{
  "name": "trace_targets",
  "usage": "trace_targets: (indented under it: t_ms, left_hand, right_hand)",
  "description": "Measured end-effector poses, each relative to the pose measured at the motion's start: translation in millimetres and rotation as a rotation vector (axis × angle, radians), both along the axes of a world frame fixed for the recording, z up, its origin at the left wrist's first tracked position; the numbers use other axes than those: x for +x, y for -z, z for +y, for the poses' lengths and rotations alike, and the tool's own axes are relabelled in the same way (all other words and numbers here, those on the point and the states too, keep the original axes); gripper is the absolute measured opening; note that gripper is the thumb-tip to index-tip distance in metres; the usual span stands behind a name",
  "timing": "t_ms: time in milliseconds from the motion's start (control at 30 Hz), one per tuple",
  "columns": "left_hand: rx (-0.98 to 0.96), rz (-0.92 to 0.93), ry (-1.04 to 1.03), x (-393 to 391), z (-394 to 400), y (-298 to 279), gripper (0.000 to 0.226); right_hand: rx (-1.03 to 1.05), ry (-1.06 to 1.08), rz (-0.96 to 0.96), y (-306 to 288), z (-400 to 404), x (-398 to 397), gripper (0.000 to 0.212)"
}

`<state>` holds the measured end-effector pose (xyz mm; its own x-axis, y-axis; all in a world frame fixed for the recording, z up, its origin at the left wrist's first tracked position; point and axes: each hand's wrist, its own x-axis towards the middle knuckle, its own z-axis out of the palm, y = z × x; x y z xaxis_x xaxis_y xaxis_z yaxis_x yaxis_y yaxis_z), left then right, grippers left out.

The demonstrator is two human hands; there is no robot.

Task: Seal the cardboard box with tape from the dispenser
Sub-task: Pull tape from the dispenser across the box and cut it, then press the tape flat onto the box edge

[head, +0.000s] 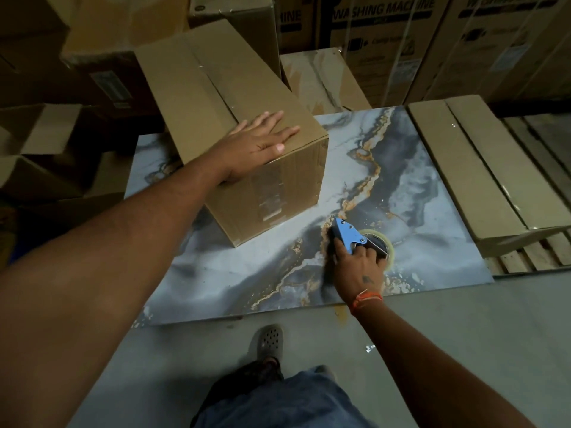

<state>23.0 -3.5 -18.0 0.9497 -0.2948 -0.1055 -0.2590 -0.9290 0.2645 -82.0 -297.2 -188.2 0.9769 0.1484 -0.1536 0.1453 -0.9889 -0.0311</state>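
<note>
A brown cardboard box (197, 97) stands on a marbled slab (417, 168), its top flaps folded down with the seam running away from me. My left hand (259, 143) lies flat on the box's near top corner, fingers spread. To the right, on the slab, my right hand (358, 261) grips a blue tape dispenser (347, 234) that carries a clear tape roll (384, 242). The dispenser rests low on the slab, apart from the box.
Flat long cartons (475, 168) lie on a wooden pallet (525, 257) at the right. Large washing-machine boxes (386, 41) line the back, and more cartons (46, 143) crowd the left. My foot in a grey clog (270, 341) stands on the grey floor.
</note>
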Motion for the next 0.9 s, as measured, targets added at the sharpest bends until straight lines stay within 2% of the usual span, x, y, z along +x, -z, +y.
trace_targets:
  t_ms: [167,333,433,500,600,700,900]
  left_hand:
    - [0.018,-0.007,0.01,1,0,-1,0.053]
    - [0.014,-0.028,0.031,3,1,1,0.052]
    - [0.022,-0.019,0.079,6,4,4,0.053]
    - [0.02,0.009,0.19,13,16,3,0.053]
    - [0.054,0.018,0.355,25,38,-2,0.057]
    - [0.076,-0.01,0.412,28,46,-1,0.062]
    - [0.062,-0.018,0.423,28,46,2,0.064]
  right_hand:
    - [0.163,0.192,-0.113,-19,19,-28,0.062]
    - [0.758,0.242,-0.226,-50,78,-34,0.065]
    - [1.034,0.27,-0.235,-73,141,-30,0.068]
    - [1.167,0.268,-0.226,-79,180,-24,0.069]
    - [1.304,0.29,-0.262,-78,225,-14,0.069]
    - [1.413,0.372,-0.307,-67,252,-5,0.069]
    - [1.536,0.561,-0.136,-24,264,2,0.068]
